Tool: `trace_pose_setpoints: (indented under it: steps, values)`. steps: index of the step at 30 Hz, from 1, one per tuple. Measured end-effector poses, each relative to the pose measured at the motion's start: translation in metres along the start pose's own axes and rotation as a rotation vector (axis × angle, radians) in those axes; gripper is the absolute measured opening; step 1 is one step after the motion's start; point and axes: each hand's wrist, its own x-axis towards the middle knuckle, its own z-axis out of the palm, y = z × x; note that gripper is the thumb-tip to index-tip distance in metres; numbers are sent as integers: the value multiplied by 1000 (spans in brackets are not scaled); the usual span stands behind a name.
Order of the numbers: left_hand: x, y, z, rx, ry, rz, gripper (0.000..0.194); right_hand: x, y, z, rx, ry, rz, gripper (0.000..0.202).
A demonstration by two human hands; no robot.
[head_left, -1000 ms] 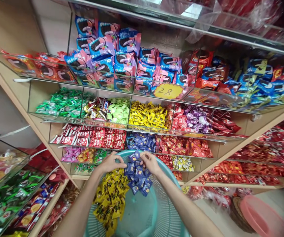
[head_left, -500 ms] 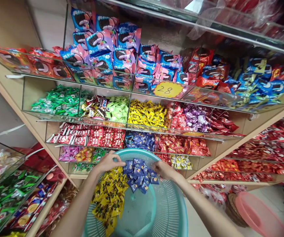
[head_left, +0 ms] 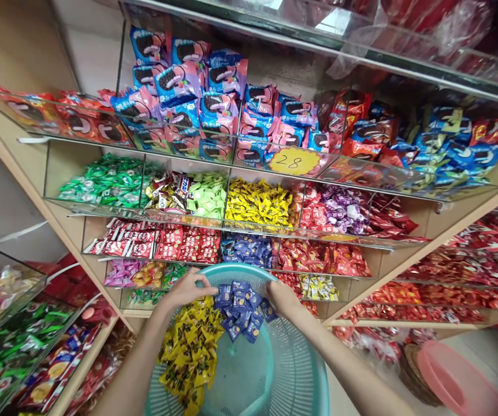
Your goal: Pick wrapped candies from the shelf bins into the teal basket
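Observation:
A teal plastic basket (head_left: 322,346) with slotted walls stands in front of me below the shelves. Yellow-wrapped candies (head_left: 190,352) are heaped along its left side, and a smaller pile of dark blue candy packets (head_left: 240,309) lies toward its far side. My left hand (head_left: 192,289) is at the basket's far left, beside the blue packets, with thumb and fingers pinched together. My right hand (head_left: 282,297) is closed at the far right rim, next to the blue pile. What either hand holds, if anything, is hidden.
Glass-fronted shelves hold a yellow candy bin (head_left: 257,205), a blue packet bin (head_left: 246,249) and wrapped cookies (head_left: 179,84) above. A yellow price tag (head_left: 294,160) reads 28. Green packets (head_left: 28,335) fill a left-hand rack; a pink basket (head_left: 452,375) is on the right.
My right hand has turned slightly and shifted a little at the rim. The left hand stays in nearly the same place, still pinched. The view has shifted slightly; both candy piles look alike.

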Motion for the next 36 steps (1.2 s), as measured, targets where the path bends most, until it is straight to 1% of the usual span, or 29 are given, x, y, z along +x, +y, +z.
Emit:
trace_pose_setpoints:
  steps: [4,6,8,10,13,17,21,25,29,33,36]
  values:
    - [-1,4,0,4,2,-14,49,21,1,-19,84,104,44,23]
    - [-1,5,1,-1,9,-15,48,38,3,-29,125,166,95,26]
    - [-2,5,2,-7,19,-8,48,56,3,-34,138,191,171,26]
    - [-2,3,2,-5,23,7,48,73,1,-34,144,167,239,26]
    - [-2,-4,3,-3,25,22,48,94,-4,-26,157,117,299,26]
    - [-1,-17,4,-32,53,14,47,112,-10,-15,166,80,369,26]
    - [-2,-24,4,-42,61,4,47,119,-11,-9,184,87,410,29]
    - [-2,-25,3,-32,41,-14,49,120,-8,-6,222,107,429,28]
    - [-1,-24,3,-52,35,-29,49,119,-5,-3,290,118,465,27]
    - [-2,-21,3,-70,43,-32,50,120,-1,-1,359,142,532,25]
    - [-3,-17,2,-89,38,-82,50,122,4,-1,409,169,569,23]
